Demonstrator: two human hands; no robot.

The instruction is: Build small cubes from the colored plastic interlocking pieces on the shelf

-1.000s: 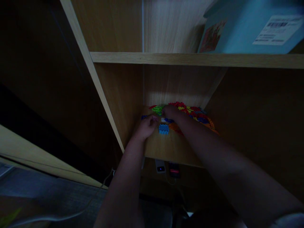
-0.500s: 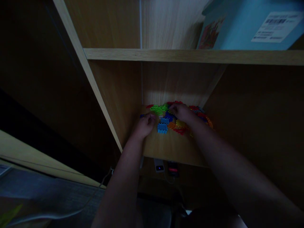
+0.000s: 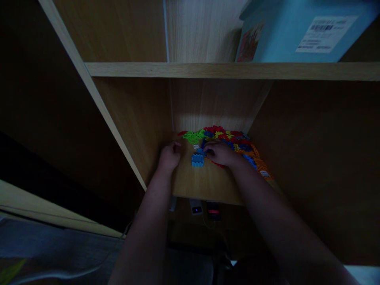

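On the lower wooden shelf board, my right hand is closed with its fingertips on a blue toothed plastic building piece, partly hidden by the fingers. Just in front stands a light blue block with toothed edges. My left hand is beside the left wall, fingers curled; whatever is in them is hidden. Bright green pieces lie flat behind and between the hands. Red, yellow, blue and orange interlocking pieces spread behind and right of my right hand, including a red one.
A light blue box with a white label is on the upper shelf, whose edge runs above my hands. Cabinet walls enclose both sides. Below the board are a white device and a dark one with a red display.
My right hand has come down from the back of the pile to the blue pieces near the light blue block. My left hand has drawn slightly left, and the camera view has shifted.
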